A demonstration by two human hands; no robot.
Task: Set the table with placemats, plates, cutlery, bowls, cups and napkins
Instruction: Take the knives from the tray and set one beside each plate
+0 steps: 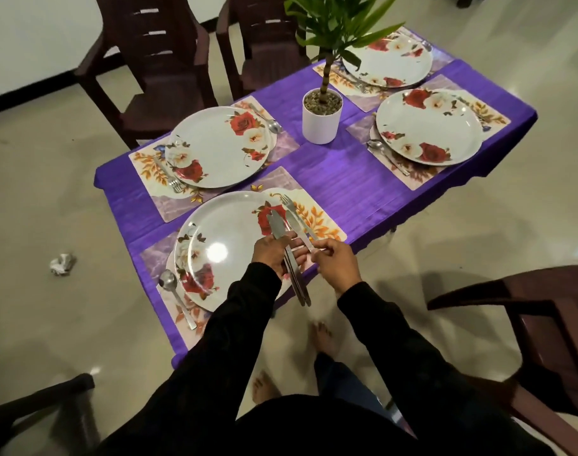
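Left grip (272,255) clamps a bundle of steel knives (289,258); right grip (333,263) pinches one steel knife (297,227) over the near floral white plate (221,245).

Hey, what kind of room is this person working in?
Most likely a home dining area: a table under a purple cloth set with floral plates on placemats, dark plastic chairs around it.
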